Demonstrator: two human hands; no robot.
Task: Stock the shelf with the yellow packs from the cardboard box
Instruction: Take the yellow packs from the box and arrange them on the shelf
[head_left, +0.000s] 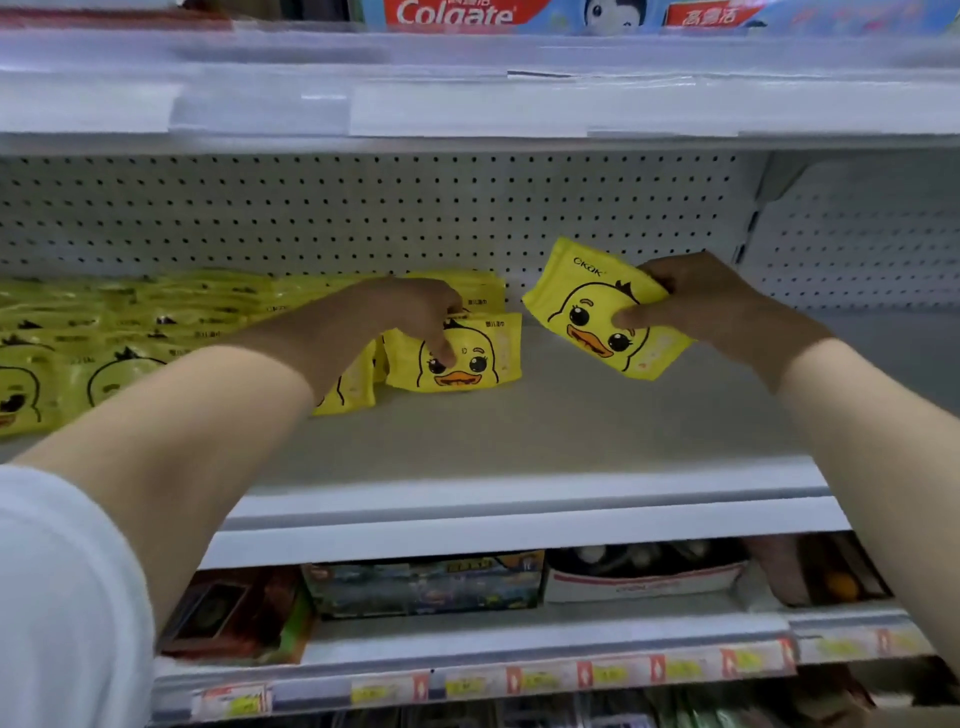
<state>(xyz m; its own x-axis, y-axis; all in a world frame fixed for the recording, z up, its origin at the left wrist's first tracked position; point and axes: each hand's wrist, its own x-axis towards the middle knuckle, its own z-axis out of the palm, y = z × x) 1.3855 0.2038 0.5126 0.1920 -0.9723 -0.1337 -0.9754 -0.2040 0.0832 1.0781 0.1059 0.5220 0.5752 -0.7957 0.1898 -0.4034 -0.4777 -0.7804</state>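
Yellow packs with a cartoon duck face stand in rows on the left half of the white shelf (571, 426). My left hand (415, 312) rests on the front pack (467, 358) at the right end of the rows, fingers curled over its top edge and thumb on its face. My right hand (706, 301) pinches another yellow pack (587, 312) by its right side and holds it tilted in the air, above the bare right part of the shelf. The cardboard box is not in view.
A perforated white back panel (363, 218) closes the shelf behind. The shelf above carries toothpaste boxes (457, 13). Below, a lower shelf holds assorted boxed goods (426, 582) with price tags (602, 675) along its front rail.
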